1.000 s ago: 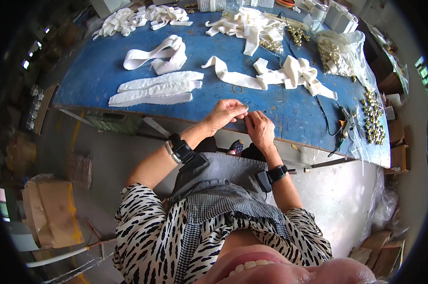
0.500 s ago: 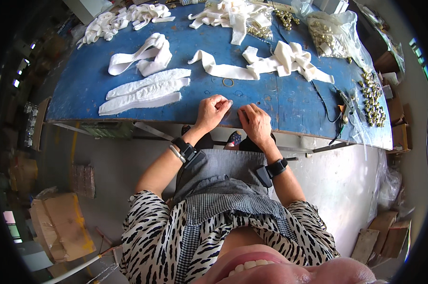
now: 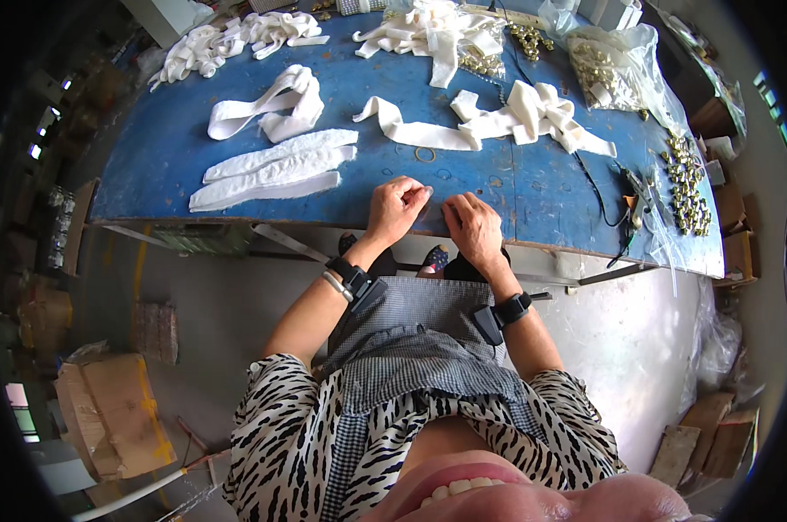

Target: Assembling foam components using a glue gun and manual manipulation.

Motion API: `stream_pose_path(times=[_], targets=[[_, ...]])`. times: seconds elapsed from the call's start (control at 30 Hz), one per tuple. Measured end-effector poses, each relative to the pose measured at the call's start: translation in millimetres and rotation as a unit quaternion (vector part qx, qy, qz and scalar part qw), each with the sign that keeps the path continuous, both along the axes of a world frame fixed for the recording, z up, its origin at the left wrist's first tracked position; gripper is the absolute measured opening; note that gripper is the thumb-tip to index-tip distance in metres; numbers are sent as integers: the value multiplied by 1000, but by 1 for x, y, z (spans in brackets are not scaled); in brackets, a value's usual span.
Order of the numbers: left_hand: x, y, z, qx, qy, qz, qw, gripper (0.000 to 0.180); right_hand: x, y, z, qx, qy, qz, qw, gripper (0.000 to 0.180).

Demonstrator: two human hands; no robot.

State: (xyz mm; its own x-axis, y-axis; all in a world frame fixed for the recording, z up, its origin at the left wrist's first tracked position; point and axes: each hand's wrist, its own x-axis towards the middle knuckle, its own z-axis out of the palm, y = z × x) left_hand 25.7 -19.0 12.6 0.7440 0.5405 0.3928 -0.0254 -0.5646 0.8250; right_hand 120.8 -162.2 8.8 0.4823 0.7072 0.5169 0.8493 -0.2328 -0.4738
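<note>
At the near edge of the blue table, my left hand is closed, its fingers curled in and the thumb lying against them. Just to its right, my right hand is also closed, knuckles up and fingertips bent down at the table edge. A small gap parts the two hands, and nothing shows sticking out of either. Nearest on the left lie flat white fabric strips, side by side. Beyond my hands are a loosely looped white strip and a long, partly knotted white band.
Farther back are heaps of white strips and a clear bag of metallic pieces. At the right edge lie loose gold-coloured metal pieces, a cutting tool and a black cord. A small ring rests beyond my hands.
The whole view has shifted slightly. My hands keep nearly the same closed pose at the table edge, and the fabric lies as before.
</note>
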Motion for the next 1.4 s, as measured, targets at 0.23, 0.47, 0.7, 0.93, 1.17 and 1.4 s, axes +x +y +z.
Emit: stream_pose_path(times=[0.23, 0.47, 0.7, 0.93, 1.17, 1.4], targets=[[-1, 0, -1, 19, -4, 12, 1000, 18, 5, -6, 5, 0, 78, 43, 996, 9], [1, -1, -3, 43, -3, 24, 999, 19, 8, -11, 7, -9, 84, 73, 994, 8], [0, -1, -3, 55, -1, 27, 998, 19, 14, -22, 23, -5, 118, 121, 986, 8], [0, -1, -6, 46, 9, 21, 999, 20, 19, -44, 42, 14, 137, 105, 985, 7], [5, -2, -7, 38, 1, 15, 999, 18, 25, -64, 44, 17, 150, 91, 984, 6], [11, 3, -13, 31, 27, 15, 999, 19, 51, -110, 23, -20, 135, 13, 991, 15]])
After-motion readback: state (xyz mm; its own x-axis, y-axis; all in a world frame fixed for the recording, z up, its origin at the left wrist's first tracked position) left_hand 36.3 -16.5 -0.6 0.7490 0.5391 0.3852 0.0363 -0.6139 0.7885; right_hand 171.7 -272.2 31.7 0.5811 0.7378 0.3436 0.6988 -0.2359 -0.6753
